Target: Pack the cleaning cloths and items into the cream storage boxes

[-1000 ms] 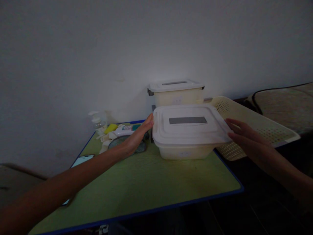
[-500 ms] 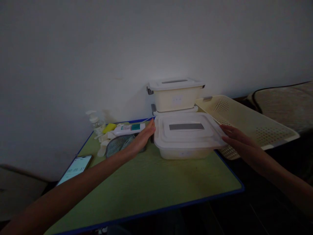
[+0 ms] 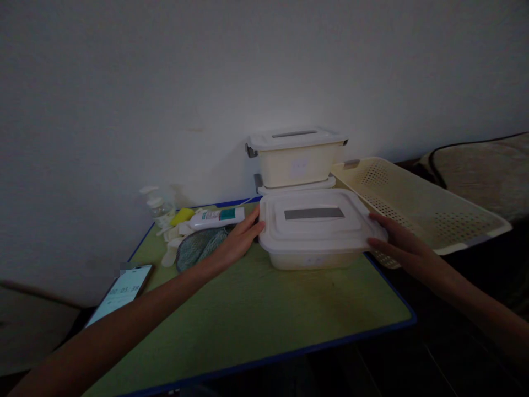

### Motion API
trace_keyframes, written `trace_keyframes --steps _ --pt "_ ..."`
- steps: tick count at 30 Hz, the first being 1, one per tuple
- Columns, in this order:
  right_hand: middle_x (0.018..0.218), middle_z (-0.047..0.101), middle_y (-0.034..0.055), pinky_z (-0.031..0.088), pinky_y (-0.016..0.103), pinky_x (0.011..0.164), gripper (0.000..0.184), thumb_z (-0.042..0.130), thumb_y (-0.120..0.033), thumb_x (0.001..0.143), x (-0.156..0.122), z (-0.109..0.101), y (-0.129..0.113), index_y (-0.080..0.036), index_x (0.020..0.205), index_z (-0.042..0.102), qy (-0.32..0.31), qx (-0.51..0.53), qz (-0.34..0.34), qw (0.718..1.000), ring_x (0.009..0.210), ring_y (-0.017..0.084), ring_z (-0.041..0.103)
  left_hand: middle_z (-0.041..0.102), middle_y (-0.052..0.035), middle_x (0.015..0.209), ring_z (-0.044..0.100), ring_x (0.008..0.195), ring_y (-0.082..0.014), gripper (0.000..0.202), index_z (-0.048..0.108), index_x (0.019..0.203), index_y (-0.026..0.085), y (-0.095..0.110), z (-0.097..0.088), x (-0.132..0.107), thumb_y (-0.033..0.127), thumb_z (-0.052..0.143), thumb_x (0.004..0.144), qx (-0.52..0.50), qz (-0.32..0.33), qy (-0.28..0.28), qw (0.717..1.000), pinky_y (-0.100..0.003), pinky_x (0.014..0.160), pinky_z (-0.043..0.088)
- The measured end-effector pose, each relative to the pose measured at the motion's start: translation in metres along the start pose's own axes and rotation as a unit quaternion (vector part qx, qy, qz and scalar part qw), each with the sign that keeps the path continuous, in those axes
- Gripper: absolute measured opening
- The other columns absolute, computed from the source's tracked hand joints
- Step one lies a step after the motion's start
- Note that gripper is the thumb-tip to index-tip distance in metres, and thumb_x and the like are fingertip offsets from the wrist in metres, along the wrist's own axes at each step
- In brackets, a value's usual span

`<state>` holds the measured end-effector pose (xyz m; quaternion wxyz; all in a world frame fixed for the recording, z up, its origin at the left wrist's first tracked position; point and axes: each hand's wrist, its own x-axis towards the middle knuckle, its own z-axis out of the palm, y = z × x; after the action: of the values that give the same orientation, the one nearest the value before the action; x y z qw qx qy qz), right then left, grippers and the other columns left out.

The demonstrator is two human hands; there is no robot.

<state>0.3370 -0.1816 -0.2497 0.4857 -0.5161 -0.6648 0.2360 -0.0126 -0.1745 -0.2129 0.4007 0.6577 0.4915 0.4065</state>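
Observation:
A cream storage box (image 3: 316,261) with a white lid (image 3: 309,234) and a grey handle strip stands on the green table. At its left end my left hand (image 3: 244,234) presses its fingers against the lid's edge. My right hand (image 3: 392,240) grips the opposite end, thumb and fingers around the rim. Between them the two hands hold the box. Its underside and the far ends of my fingers are hidden. Behind it, against the wall, a similar lidded box (image 3: 295,165) rests on another white lid (image 3: 301,187).
On the right a cream perforated basket (image 3: 430,198) overhangs the blue-edged table (image 3: 285,314). At left are a pump bottle (image 3: 159,212), a yellow sponge (image 3: 182,216), a white bottle (image 3: 217,218), a grey-green mesh item (image 3: 202,245) and a phone (image 3: 124,292) showing a timer.
My right hand's fingers have come further over the lid's right end. The left hand has shifted slightly lower along the left end. The box has hardly moved.

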Motion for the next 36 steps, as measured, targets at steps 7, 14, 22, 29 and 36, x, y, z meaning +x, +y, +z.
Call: trace_keyframes --steps 7,14,22,29,36 --pt "0.131 0.050 -0.0027 0.018 0.061 0.110 0.056 0.067 -0.057 0.056 -0.001 0.001 -0.018 -0.040 0.109 0.061 0.001 -0.077 0.088 0.993 0.126 0.038 0.037 0.031 -0.0151 0.145 0.025 0.136 -0.0249 0.063 0.039 0.134 0.011 -0.011 0.001 -0.002 0.042 0.046 0.079 0.087 0.018 -0.006 0.996 -0.047 0.112 0.015" --pt "0.123 0.057 -0.0052 0.023 0.059 0.109 0.044 0.065 -0.058 0.057 0.000 -0.005 -0.031 -0.044 0.099 0.065 -0.013 -0.072 0.062 0.995 0.123 0.037 0.042 0.044 -0.0130 0.138 0.034 0.132 -0.0273 0.042 0.052 0.121 0.019 -0.009 -0.003 -0.004 0.039 0.041 0.086 0.247 0.076 0.016 0.966 -0.059 0.108 0.003" --pt "0.129 0.053 0.0052 0.037 0.048 0.101 0.032 0.058 -0.055 0.073 0.015 0.005 -0.016 -0.025 0.084 0.059 -0.004 0.017 -0.016 1.000 0.122 0.027 0.046 0.047 -0.0129 0.135 0.035 0.131 -0.0267 0.027 0.055 0.103 0.019 -0.012 -0.003 0.004 0.032 0.043 0.084 0.287 0.135 0.043 0.947 -0.060 0.107 0.004" --pt "0.125 0.057 0.0056 0.031 0.045 0.104 0.019 0.058 -0.039 0.075 0.012 0.023 -0.008 -0.025 0.087 0.057 0.058 0.109 -0.044 0.991 0.121 0.024 0.046 0.045 -0.0130 0.136 0.028 0.134 -0.0262 0.026 0.048 0.105 0.020 -0.028 0.004 0.005 0.034 0.039 0.085 0.212 0.147 0.052 0.965 -0.057 0.108 -0.001" --pt "0.117 0.061 0.0053 0.030 0.048 0.102 0.019 0.055 -0.038 0.062 0.015 0.041 -0.008 -0.026 0.078 0.055 0.153 0.163 0.006 0.975 0.118 0.029 0.048 0.045 -0.0110 0.131 0.037 0.128 -0.0253 0.026 0.042 0.102 0.023 -0.044 0.026 0.007 0.041 0.029 0.088 0.100 0.186 0.117 0.970 -0.051 0.110 0.010"
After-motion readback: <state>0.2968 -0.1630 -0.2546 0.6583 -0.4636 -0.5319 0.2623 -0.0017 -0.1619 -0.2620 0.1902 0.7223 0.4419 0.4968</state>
